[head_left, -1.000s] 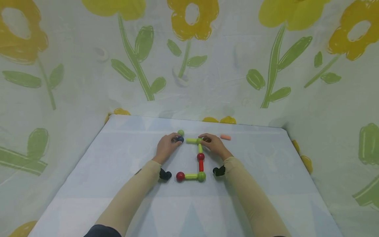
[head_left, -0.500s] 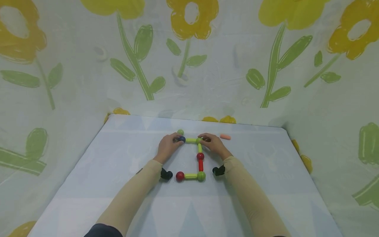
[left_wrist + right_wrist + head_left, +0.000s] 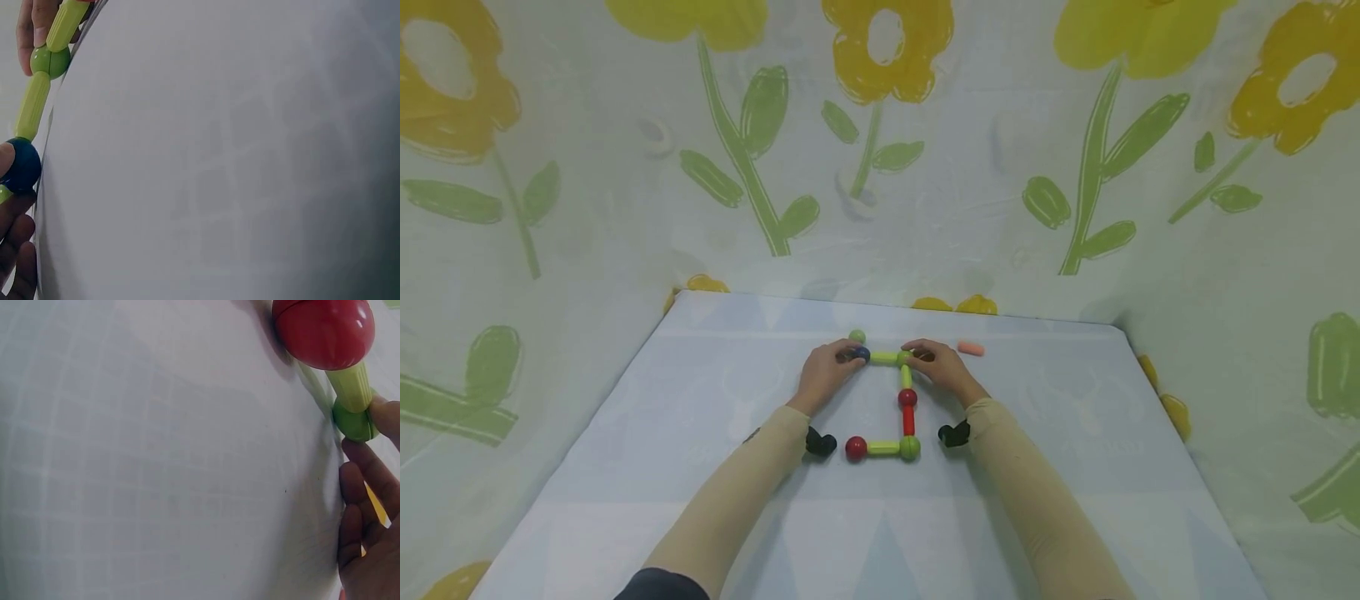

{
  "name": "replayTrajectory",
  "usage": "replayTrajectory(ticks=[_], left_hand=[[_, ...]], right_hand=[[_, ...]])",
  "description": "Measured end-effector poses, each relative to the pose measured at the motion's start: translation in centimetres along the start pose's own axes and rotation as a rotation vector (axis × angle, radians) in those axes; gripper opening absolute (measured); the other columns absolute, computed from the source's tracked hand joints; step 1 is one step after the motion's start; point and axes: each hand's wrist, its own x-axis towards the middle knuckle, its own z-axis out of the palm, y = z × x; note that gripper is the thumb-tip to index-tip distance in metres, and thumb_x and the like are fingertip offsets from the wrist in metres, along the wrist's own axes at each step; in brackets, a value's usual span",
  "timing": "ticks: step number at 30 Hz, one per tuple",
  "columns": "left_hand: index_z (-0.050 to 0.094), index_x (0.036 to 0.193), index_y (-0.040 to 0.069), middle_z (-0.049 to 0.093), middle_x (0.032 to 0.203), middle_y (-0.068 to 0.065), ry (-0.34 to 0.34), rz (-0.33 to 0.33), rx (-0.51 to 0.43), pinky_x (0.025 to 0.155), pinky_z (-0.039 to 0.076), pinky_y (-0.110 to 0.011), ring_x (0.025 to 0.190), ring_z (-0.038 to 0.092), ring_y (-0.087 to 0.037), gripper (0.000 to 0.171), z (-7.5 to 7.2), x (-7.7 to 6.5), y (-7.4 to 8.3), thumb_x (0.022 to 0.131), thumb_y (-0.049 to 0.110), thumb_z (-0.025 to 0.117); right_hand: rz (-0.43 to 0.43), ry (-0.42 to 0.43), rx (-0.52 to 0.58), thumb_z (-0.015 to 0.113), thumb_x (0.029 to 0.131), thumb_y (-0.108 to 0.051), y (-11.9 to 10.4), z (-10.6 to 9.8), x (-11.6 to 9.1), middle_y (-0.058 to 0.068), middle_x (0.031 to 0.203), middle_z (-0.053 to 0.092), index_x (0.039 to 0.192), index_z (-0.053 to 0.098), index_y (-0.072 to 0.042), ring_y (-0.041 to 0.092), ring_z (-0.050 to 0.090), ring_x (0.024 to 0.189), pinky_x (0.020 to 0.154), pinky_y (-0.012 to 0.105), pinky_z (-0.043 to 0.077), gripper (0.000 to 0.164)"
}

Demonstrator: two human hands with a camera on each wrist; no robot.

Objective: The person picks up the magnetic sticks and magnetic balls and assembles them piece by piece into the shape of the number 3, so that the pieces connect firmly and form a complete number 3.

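Observation:
Between its thumb and fingers, my left hand (image 3: 824,373) pinches a dark blue ball (image 3: 24,165). A yellow-green rod (image 3: 32,107) runs from that ball to a green ball (image 3: 353,422), which my right hand (image 3: 946,368) pinches on the other side. From the green ball the chain comes toward me: another yellow-green rod (image 3: 906,377), a red ball (image 3: 907,397), a red rod (image 3: 909,421) and a nearer green ball (image 3: 909,447). There it turns left along a yellow-green rod (image 3: 883,448) to a red ball (image 3: 856,448). The parts form a three-sided outline.
A loose-looking green ball (image 3: 857,336) shows just behind my left fingertips. An orange rod (image 3: 971,348) lies beyond my right hand. The pale table (image 3: 1045,400) ends at a back edge against a flower-printed cloth (image 3: 970,183).
The left hand has shifted slightly right with the blue ball, closing the gap to the yellow-green rod; they now meet. The right hand stays on the green ball.

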Motion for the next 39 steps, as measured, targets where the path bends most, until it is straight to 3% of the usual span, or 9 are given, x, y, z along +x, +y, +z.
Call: replayTrajectory(ticks=[15,23,27,31,35,39], left_hand=[[0.067,0.117,0.025,0.072,0.113,0.000,-0.021,0.016,-0.021,0.098,0.048,-0.042,0.108,0.064,-0.020,0.032,-0.2,0.2,-0.1,0.088,0.036,0.073],[0.067,0.117,0.026,0.072,0.113,0.001,-0.029,0.028,-0.017,0.097,0.048,-0.041,0.106,0.065,-0.019,0.032,-0.1,0.2,-0.3,0.087,0.037,0.073],[0.068,0.117,0.027,0.073,0.111,0.002,-0.024,0.043,-0.016,0.095,0.049,-0.040,0.104,0.066,-0.018,0.032,-0.1,0.3,-0.2,0.087,0.037,0.073],[0.068,0.117,0.026,0.073,0.111,0.001,-0.020,0.045,-0.019,0.095,0.049,-0.040,0.104,0.066,-0.019,0.032,-0.3,0.3,-0.1,0.087,0.036,0.074],[0.068,0.117,0.026,0.073,0.112,0.001,-0.026,0.034,-0.023,0.096,0.049,-0.041,0.105,0.066,-0.019,0.032,-0.4,0.2,-0.1,0.087,0.035,0.074],[0.068,0.117,0.026,0.073,0.112,0.001,-0.028,0.026,-0.031,0.097,0.048,-0.041,0.105,0.066,-0.019,0.031,-0.7,0.2,0.0,0.087,0.035,0.073]], right_hand=[[-0.015,0.004,0.048,0.067,0.092,-0.036,0.4,-0.2,0.0,0.003,0.130,0.063,0.123,0.065,-0.031,0.025,0.056,0.123,0.105,0.046,0.045,0.031],[-0.050,0.052,0.015,0.067,0.093,-0.033,1.2,-0.4,-0.3,0.001,0.123,0.066,0.125,0.065,-0.029,0.022,0.058,0.115,0.099,0.042,0.049,0.033],[-0.072,0.116,-0.029,0.064,0.096,-0.027,1.7,-1.0,-0.5,0.003,0.119,0.067,0.124,0.065,-0.024,0.022,0.060,0.109,0.092,0.038,0.051,0.029],[-0.021,0.201,-0.049,0.061,0.097,-0.023,2.5,-2.2,-0.6,0.005,0.115,0.065,0.121,0.066,-0.020,0.023,0.058,0.104,0.088,0.037,0.050,0.025],[0.030,0.321,-0.058,0.059,0.097,-0.020,3.6,-3.4,-0.8,0.008,0.113,0.060,0.117,0.066,-0.016,0.025,0.054,0.105,0.092,0.041,0.047,0.021],[0.042,0.446,-0.058,0.065,0.095,-0.025,4.6,-4.3,-1.1,0.013,0.116,0.057,0.115,0.067,-0.014,0.030,0.051,0.110,0.097,0.047,0.043,0.023]])
